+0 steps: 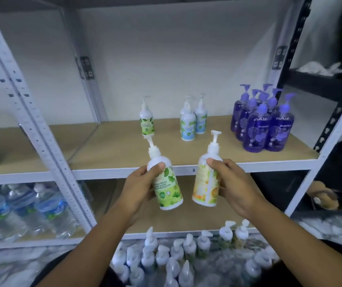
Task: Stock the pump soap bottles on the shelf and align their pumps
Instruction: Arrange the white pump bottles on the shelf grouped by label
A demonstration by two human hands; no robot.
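**Two soap bottles held up in front of the shelf**

At centre frame the left hand [139,183] grips a green-leaf bottle [168,187], thumb across its upper front. The bottle is tilted, its pump leaning toward the upper left. Just to its right, and not touching it, the right hand [234,183] grasps a yellow-orange bottle [206,183], thumb on its shoulder, pump nearly upright. Both bottles are held in the air before the front edge of the shelf [124,146].

On the board behind them stand a single green-label bottle [146,121], a few blue-label bottles [188,125] to its right, and a tight cluster of purple bottles [263,125] at the right end. White-pump bottles [186,255] crowd the bottom of the frame. Water bottles [21,208] lie at the lower left.
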